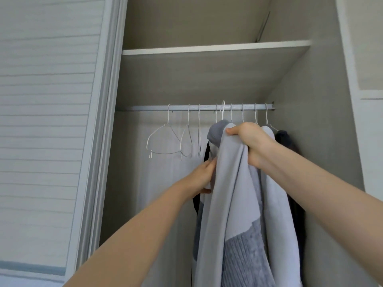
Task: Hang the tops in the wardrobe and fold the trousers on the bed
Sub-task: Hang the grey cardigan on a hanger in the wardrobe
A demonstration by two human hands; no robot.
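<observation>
Top (232, 183) hangs lengthwise downward, gripped by hands (248, 141).

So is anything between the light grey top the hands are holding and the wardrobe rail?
Nothing visible blocks it. The right hand grips the light grey top just under the rail, and its hanger hook already reaches the rail. The left hand holds its left edge. Other hung tops crowd both sides.

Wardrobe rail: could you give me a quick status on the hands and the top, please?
Right hand grips grey top just below rail. Left hand at its left edge. Bare hangers hang left, clear.
</observation>
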